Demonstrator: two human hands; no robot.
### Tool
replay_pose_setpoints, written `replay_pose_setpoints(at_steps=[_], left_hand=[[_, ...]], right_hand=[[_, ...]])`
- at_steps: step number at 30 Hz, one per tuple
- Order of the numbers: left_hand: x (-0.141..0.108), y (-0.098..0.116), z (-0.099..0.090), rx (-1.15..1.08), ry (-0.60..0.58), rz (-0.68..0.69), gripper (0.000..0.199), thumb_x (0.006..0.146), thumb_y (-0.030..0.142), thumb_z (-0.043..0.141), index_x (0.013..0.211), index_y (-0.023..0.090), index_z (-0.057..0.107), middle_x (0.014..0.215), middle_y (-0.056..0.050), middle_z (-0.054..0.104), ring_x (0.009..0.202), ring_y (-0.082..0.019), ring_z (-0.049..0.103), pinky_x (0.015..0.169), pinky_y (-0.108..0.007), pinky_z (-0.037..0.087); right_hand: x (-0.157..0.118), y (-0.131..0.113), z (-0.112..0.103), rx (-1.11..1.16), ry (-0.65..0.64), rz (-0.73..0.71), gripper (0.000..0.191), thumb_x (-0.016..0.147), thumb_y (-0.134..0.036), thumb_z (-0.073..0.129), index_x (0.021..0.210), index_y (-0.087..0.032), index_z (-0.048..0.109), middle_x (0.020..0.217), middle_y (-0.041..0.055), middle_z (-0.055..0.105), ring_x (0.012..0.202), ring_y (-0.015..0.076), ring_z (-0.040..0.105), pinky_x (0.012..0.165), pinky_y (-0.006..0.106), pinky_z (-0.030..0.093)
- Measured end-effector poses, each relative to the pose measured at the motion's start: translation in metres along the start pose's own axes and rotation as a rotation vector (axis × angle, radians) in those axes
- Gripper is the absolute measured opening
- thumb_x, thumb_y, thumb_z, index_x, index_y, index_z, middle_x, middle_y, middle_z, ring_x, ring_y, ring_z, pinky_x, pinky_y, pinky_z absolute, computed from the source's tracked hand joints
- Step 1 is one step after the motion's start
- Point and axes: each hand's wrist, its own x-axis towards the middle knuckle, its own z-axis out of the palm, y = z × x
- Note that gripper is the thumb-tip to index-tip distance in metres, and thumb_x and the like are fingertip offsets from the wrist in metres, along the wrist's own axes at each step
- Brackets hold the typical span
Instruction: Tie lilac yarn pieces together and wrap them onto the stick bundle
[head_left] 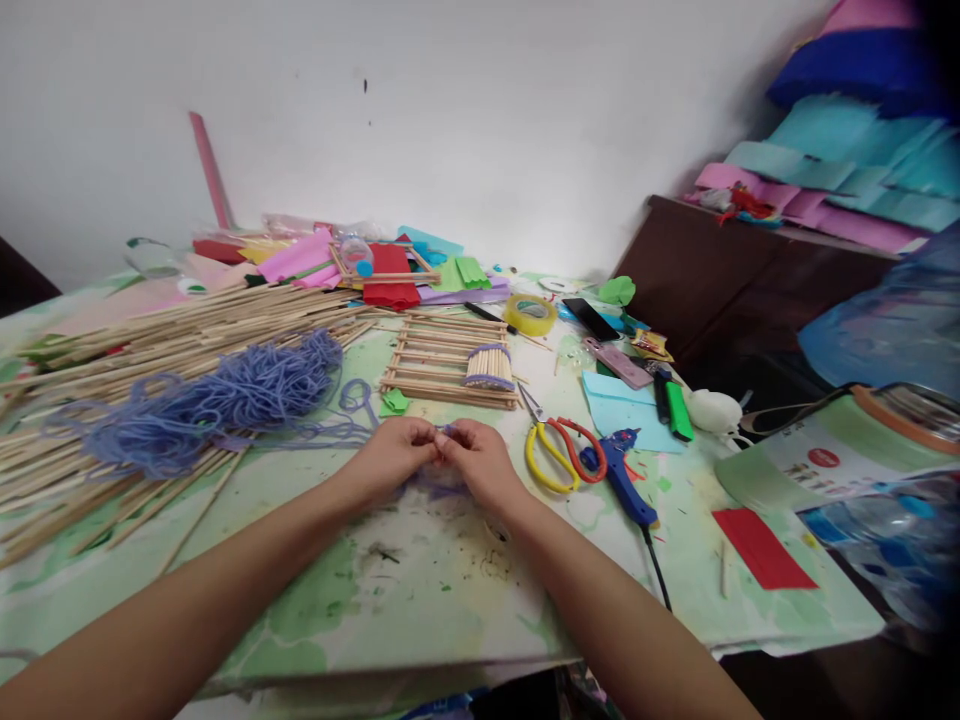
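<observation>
My left hand (pixel 397 455) and my right hand (pixel 478 460) meet fingertip to fingertip above the table, both closed in a pinch on purple yarn. Strands of that yarn (pixel 326 432) run left to a large loose heap of purple yarn (pixel 225 400). Just beyond my hands lies a flat rack of thin wooden sticks (pixel 427 362). On its right part rests a small drum of short sticks (pixel 489 367) with purple yarn round both ends. Beside my right hand are scissors (pixel 559 450) with yellow and red handles. My fingers hide most of the pinched yarn.
Many long thin sticks (pixel 150 340) spread over the left side. A blue glue gun (pixel 626 480), yellow tape roll (pixel 531 314), phone (pixel 591 320) and light blue paper (pixel 626 408) lie to the right. Coloured paper (pixel 300 255) piles up near the wall. A green container (pixel 810 455) stands far right.
</observation>
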Motion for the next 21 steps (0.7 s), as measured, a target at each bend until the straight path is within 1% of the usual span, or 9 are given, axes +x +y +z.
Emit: replay_pose_setpoints(at_steps=[2,4,8,11,16,21], left_hand=[[0.0,0.001,0.001,0.028,-0.037,0.014,0.015,0.063,0.026,0.058,0.051,0.018,0.059,0.052,0.001,0.059,0.053,-0.013,0.051,0.054,-0.023,0.037],[-0.001,0.003,0.002,0.049,-0.058,0.014,0.018,0.065,0.03,0.058,0.051,0.018,0.059,0.053,0.001,0.059,0.052,-0.013,0.049,0.052,-0.023,0.035],[-0.003,0.003,0.002,0.113,-0.054,0.009,0.023,0.068,0.036,0.057,0.055,0.018,0.06,0.049,0.003,0.051,0.043,-0.01,0.038,0.045,-0.022,0.026],[-0.003,0.002,0.0,0.128,-0.063,0.015,0.024,0.07,0.037,0.056,0.058,0.017,0.061,0.05,0.003,0.05,0.044,-0.009,0.036,0.044,-0.022,0.025],[0.001,-0.002,-0.006,0.201,-0.096,-0.002,0.021,0.07,0.036,0.055,0.066,0.017,0.062,0.056,0.003,0.054,0.046,-0.01,0.039,0.047,-0.021,0.029],[0.004,-0.007,-0.008,0.244,-0.064,0.0,0.022,0.071,0.036,0.054,0.065,0.016,0.061,0.059,0.002,0.06,0.053,-0.012,0.047,0.053,-0.022,0.034]], right_hand=[[0.0,0.002,-0.002,-0.016,0.01,0.001,0.027,0.08,-0.031,0.049,0.057,-0.017,0.052,0.054,-0.0015,0.051,0.054,0.0107,0.044,0.052,0.022,0.03],[0.0,0.003,-0.003,-0.029,0.048,0.023,0.03,0.08,-0.032,0.049,0.053,-0.017,0.051,0.05,-0.0024,0.048,0.05,0.01,0.041,0.05,0.023,0.027],[0.003,0.005,-0.004,-0.035,0.14,0.066,0.035,0.076,-0.037,0.052,0.048,-0.018,0.044,0.046,-0.0047,0.035,0.046,0.0088,0.03,0.046,0.023,0.02],[0.005,0.007,-0.005,0.021,0.124,0.086,0.034,0.074,-0.039,0.052,0.048,-0.018,0.043,0.046,-0.0049,0.034,0.047,0.0086,0.029,0.046,0.023,0.02],[0.01,0.009,-0.008,0.014,0.073,0.122,0.033,0.075,-0.041,0.05,0.052,-0.017,0.051,0.045,-0.005,0.035,0.046,0.0083,0.029,0.047,0.022,0.02],[0.011,0.008,-0.01,-0.019,0.049,0.104,0.035,0.075,-0.043,0.049,0.051,-0.017,0.051,0.045,-0.005,0.035,0.045,0.0078,0.028,0.047,0.022,0.02]])
